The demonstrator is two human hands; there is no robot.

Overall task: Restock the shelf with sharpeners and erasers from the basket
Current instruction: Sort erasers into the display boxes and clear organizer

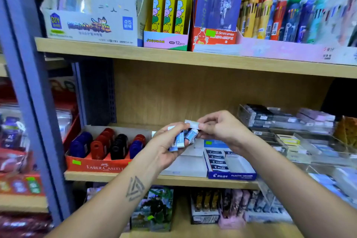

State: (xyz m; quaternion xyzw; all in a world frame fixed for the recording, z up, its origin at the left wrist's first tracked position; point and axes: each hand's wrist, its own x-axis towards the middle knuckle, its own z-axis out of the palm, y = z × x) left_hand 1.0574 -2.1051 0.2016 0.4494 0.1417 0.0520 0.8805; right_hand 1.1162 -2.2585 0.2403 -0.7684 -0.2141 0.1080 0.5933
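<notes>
The left hand grips a bunch of small blue-and-white erasers while the right hand pinches a white one above them, over the shelf holding a Faber-Castell sharpener box and a Pilot eraser box.

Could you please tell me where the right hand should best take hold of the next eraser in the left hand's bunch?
Probably by the upper end of the blue-and-white eraser that juts out toward the right hand, coming from the right and above. Its lower end is buried in the left hand among the others, so only that tip is free to pinch.
</notes>
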